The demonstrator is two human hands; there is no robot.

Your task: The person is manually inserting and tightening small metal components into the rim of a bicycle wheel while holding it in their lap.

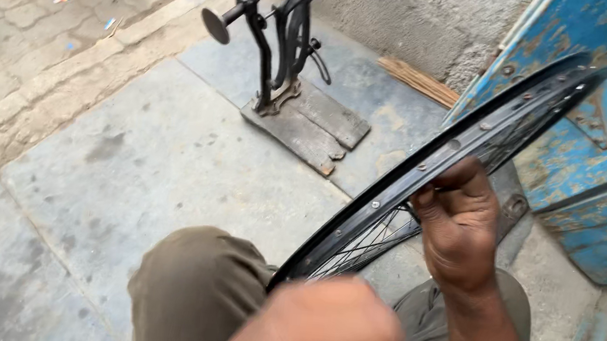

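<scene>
My right hand has its grip closed around the black bicycle wheel rim, which runs tilted from over my knees up toward the blue metal door on the right, its spokes showing beneath. My left hand sits blurred at the bottom of the view, close to the rim's lower end, and I cannot tell whether its grip is spread or pressed together. On the stone floor ahead, well apart from the rim, a black iron stand rises upright from a wooden base.
</scene>
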